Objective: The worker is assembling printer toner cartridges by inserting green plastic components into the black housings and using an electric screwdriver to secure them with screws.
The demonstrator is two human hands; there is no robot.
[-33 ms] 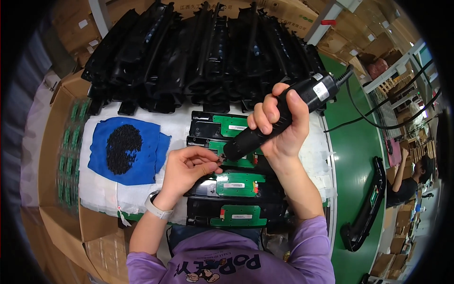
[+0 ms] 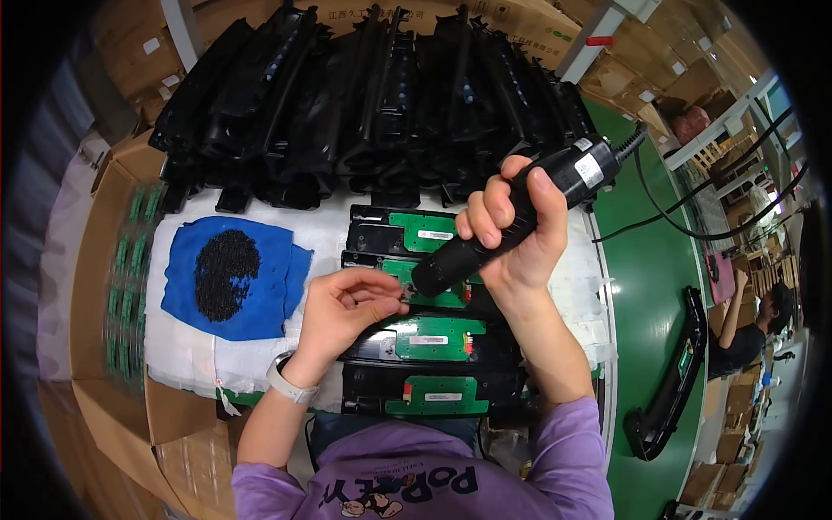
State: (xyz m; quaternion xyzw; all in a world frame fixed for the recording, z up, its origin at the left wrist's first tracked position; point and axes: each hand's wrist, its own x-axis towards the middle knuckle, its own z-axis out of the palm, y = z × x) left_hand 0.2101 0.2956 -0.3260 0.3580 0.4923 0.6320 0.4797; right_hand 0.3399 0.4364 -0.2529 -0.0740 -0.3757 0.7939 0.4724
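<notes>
Right now, in the head view, my right hand [image 2: 511, 230] is wrapped tight around a black electric screwdriver [image 2: 511, 221], tilted with its cabled end toward the upper right of the frame and its tip down at centre. My left hand [image 2: 342, 308] is pinched narrow, fingertips [image 2: 386, 295] together at the left edge of the second green circuit board [image 2: 433, 290]; whether a screw sits between them I cannot tell. I count four black housings, each with one green board, stacked in a column from centre to lower centre. At centre left lies one blue cloth [image 2: 230, 277] carrying one heap of small black screws [image 2: 225, 273]. Across the top of the frame is a pile of black plastic parts [image 2: 364, 104], too tangled to count. On the green belt [image 2: 650, 286] at lower right rests one long black housing [image 2: 672, 381].
</notes>
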